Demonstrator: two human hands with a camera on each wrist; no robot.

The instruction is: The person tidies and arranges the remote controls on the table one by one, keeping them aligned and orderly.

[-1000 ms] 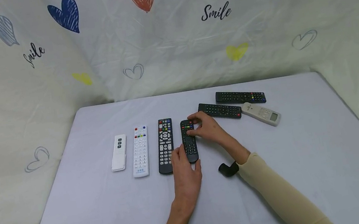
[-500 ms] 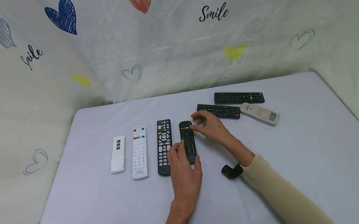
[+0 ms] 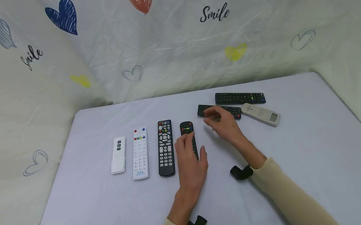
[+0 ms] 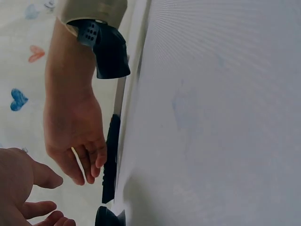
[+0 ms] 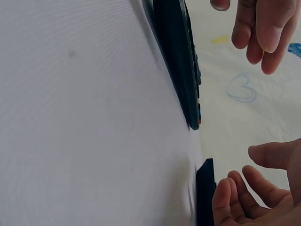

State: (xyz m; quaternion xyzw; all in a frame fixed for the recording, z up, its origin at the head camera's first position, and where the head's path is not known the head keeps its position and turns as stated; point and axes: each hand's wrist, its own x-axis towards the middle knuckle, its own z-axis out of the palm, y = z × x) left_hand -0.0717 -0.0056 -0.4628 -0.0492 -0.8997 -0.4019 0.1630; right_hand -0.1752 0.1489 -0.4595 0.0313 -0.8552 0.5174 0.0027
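Observation:
In the head view my left hand [image 3: 191, 165] hovers over the small black remote control [image 3: 186, 126], hiding its lower part. Its fingers are loosely bent and hold nothing; the right wrist view shows the left fingertips [image 5: 270, 40] apart from a dark remote. My right hand [image 3: 225, 124] is in the air in front of a black remote control [image 3: 234, 112], covering part of it. Nothing lies between its relaxed thumb and fingers. A larger black remote [image 3: 165, 149], a white remote with coloured buttons [image 3: 140, 153] and a slim white remote [image 3: 118, 155] stand in a row to the left.
Behind the right hand lie another black remote [image 3: 240, 97] and a grey-white remote with a small display [image 3: 261, 114]. All rest on a white-covered table [image 3: 88, 219]. A cloth with printed hearts [image 3: 170, 44] hangs behind it. Black wrist mounts [image 3: 242, 172] stick out at both sleeves.
My right hand has let go of the small black remote's top end and moved right, towards the other remotes. My left hand has risen off its side and shifted slightly right over it.

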